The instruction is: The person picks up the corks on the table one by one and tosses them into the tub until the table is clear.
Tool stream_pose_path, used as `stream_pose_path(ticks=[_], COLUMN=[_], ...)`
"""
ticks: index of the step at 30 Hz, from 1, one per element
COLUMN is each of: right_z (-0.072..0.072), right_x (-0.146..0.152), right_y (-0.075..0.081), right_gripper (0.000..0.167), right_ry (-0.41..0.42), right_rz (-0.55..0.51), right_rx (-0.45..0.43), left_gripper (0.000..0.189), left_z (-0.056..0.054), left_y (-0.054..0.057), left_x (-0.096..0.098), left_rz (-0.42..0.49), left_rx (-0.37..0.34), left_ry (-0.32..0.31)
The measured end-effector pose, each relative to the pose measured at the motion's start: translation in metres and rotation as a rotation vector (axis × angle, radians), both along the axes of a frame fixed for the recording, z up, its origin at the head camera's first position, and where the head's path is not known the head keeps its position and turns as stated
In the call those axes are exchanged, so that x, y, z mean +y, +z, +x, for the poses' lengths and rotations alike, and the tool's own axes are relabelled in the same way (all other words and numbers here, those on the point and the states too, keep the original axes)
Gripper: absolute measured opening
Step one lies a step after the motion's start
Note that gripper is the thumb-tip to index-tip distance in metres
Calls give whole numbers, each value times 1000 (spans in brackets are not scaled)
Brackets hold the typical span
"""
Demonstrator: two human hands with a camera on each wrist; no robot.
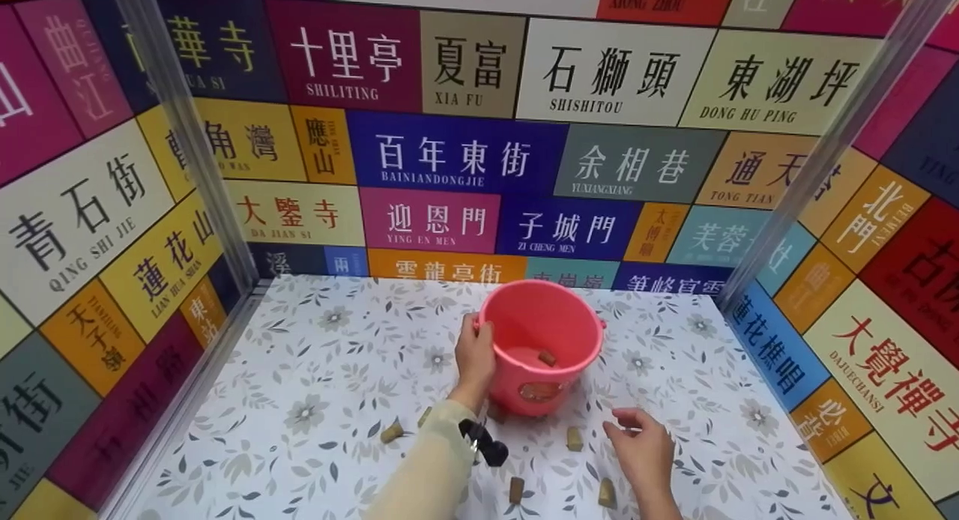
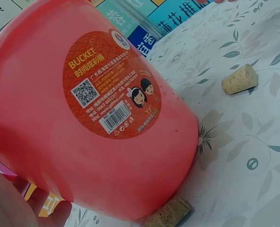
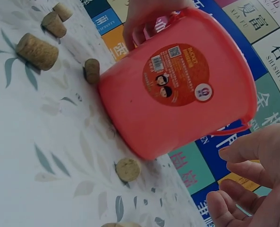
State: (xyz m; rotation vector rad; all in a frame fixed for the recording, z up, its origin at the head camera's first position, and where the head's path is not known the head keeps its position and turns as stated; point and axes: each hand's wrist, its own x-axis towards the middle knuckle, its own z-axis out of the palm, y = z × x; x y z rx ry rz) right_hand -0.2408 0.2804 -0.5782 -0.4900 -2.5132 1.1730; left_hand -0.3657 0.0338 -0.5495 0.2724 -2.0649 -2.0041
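Note:
A pink plastic bucket (image 1: 517, 381) stands on the patterned cloth, a round red label (image 2: 112, 85) on its side. My left hand (image 1: 475, 359) grips the bucket at its left rim, thumb at the edge. One cork (image 1: 548, 357) lies inside on the bottom. To the right of the bucket, my right hand (image 1: 643, 452) hovers with loosely bent fingers and nothing in them. Nearest it are an upright cork (image 1: 574, 438) and another cork (image 1: 606, 494). A further cork (image 2: 169, 213) lies by the bucket's base.
More loose corks lie in front and to the left, among them one cork (image 1: 516, 491) near the front and another cork (image 1: 390, 431) beside my left forearm. Colourful sign-printed walls (image 1: 449, 153) enclose the floral cloth (image 1: 315, 355) at the back and both sides.

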Motion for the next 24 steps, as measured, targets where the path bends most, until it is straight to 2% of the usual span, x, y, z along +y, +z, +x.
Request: stream_pose_path(ticks=[10, 24], right_z=[6, 11], right_x=[10, 12], right_y=[-17, -34], right_gripper=[22, 27], right_ry=[22, 115], right_rz=[-37, -58], right_rx=[-112, -318], left_gripper=[20, 21], left_z=[0, 0], left_y=[0, -4], left_x=[5, 1], left_rz=[19, -15], left_rx=[-22, 18], left_ry=[-1, 31])
